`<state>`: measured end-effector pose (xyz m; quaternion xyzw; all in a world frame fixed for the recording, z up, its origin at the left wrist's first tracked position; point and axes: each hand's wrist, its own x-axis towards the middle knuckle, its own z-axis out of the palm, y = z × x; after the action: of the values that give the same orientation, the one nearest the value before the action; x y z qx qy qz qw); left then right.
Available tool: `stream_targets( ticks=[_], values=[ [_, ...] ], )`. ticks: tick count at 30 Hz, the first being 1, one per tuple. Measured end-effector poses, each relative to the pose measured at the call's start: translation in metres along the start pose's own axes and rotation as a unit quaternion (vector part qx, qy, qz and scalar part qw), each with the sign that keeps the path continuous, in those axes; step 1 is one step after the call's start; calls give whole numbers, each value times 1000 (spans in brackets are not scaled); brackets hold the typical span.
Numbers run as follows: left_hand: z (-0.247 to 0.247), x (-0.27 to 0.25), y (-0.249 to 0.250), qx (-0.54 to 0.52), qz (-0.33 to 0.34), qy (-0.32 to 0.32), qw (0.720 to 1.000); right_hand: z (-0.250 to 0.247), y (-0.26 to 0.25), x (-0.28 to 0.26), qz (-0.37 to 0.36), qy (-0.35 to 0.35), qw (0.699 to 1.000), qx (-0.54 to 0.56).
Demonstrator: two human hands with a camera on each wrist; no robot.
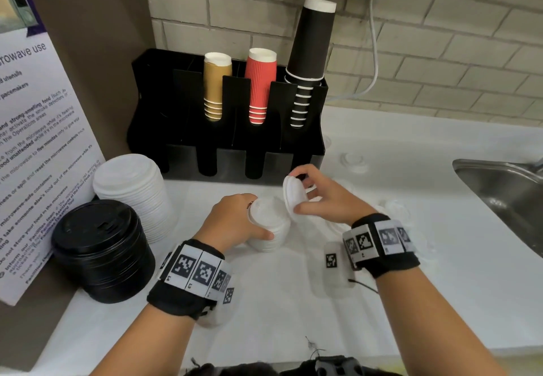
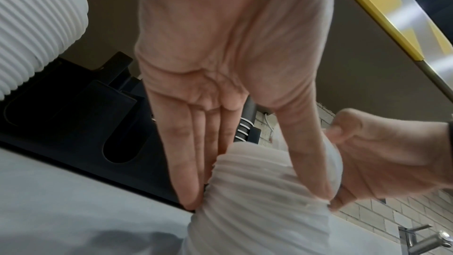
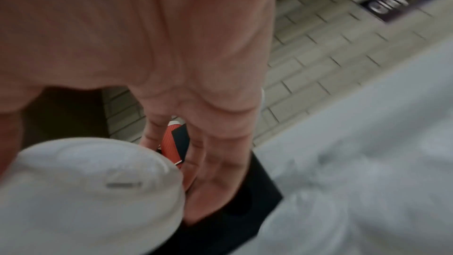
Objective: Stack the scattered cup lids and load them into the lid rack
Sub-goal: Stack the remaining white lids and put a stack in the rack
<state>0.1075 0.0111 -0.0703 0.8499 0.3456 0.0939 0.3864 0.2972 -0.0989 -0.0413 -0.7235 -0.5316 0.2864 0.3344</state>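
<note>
Lid rack (image 1: 226,129) stands at the bench's (image 1: 382,302) back. The left hand (image 1: 235,220) grips the white lid stack (image 1: 269,228); the right hand (image 1: 326,196) pinches a tilted lid (image 1: 292,196) beside it. Set on askew, it could slide off. Loose white lids (image 1: 352,159) barely show against the bench.

Gold cups (image 1: 216,86), red cups (image 1: 259,84), black cups (image 1: 309,55); microwave notice (image 1: 32,152); steel sink (image 1: 505,196); tiled wall (image 1: 440,61).
</note>
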Motion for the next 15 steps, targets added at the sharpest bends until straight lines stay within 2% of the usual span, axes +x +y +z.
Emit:
stream_targets(
  ticks=[6, 10, 15],
  values=[
    [5, -1, 7, 24, 11, 6, 1000, 40, 13, -15, 1, 84, 994, 73],
    [7, -1, 11, 23, 27, 4, 999, 52, 12, -20, -31, 141, 989, 44],
    [10, -1, 13, 19, 20, 26, 999, 56, 1, -18, -31, 132, 990, -27]
  ],
)
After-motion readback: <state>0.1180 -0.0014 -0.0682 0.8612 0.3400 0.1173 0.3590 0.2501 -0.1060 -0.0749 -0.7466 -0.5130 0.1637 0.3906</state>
